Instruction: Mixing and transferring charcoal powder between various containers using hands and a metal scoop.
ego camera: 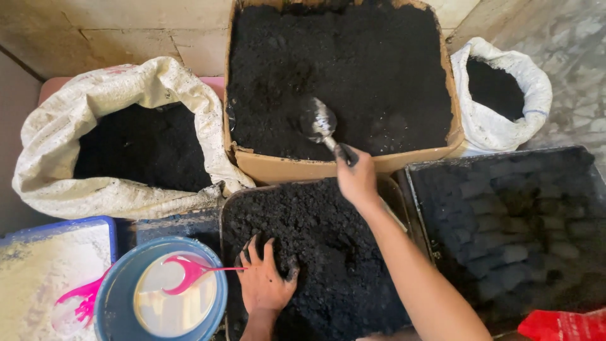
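My right hand (357, 179) grips the handle of a metal scoop (317, 120), whose bowl hovers over the black powder in a cardboard box (297, 167) at the top centre. My left hand (265, 278) rests with spread fingers on a mound of dark, crumbly mix in a tray (228, 208) directly in front of me. Both hands are smeared black.
A white woven sack (95, 189) of black powder lies at the left, a smaller one (505, 126) at the upper right. A dark tray (420, 189) of black blocks sits at the right. A blue bowl (107, 297) with a pink scoop (189, 273) and a blue tray (76, 222) of white powder are lower left.
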